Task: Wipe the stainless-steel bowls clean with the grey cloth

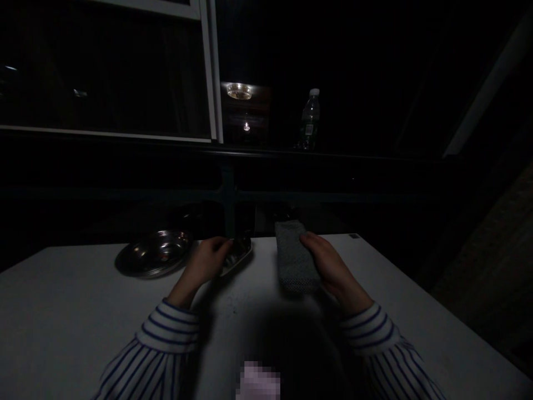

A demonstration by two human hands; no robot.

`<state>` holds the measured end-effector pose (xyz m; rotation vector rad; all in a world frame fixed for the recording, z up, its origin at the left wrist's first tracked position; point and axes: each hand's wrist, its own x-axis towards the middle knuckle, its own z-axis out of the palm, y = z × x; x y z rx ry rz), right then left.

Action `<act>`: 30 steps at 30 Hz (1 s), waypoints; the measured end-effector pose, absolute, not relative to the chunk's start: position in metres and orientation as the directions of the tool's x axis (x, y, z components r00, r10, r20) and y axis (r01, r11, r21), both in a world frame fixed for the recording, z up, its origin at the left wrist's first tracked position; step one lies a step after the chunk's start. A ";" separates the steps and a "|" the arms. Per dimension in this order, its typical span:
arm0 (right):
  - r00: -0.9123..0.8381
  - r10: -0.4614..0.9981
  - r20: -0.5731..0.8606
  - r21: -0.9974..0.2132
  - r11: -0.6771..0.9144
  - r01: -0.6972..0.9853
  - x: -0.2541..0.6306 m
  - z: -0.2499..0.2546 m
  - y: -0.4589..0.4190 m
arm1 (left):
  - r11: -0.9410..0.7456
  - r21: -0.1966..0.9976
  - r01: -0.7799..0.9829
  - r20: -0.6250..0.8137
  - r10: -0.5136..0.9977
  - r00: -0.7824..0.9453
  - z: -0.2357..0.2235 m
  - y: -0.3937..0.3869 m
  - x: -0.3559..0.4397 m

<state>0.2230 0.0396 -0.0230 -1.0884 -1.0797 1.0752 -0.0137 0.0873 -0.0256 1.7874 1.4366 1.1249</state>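
Note:
My left hand (208,260) is closed on the near left edge of a small shallow dish (238,256) with a pale rim and a dark, shiny inside. The dish is tilted at the table's far side, and my fingers cover part of it. In my right hand (328,265) is a grey folded cloth (295,258) with a woven texture, gripped by its right edge and held over the table. Left of my left hand, a round shiny metal bowl (155,254) with a wide rim rests on the white table (250,322).
A clear plastic bottle (310,121) with a white cap stands on the dark ledge (266,153) behind the table. A white window frame (211,72) rises at the back left. The room is very dim, and a pixelated pale patch covers the bottom middle.

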 end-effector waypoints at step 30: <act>-0.365 0.495 0.789 -0.033 0.628 0.778 0.155 -0.016 0.021 | -0.087 0.902 -0.422 0.060 0.995 -0.077 0.015 0.023 0.010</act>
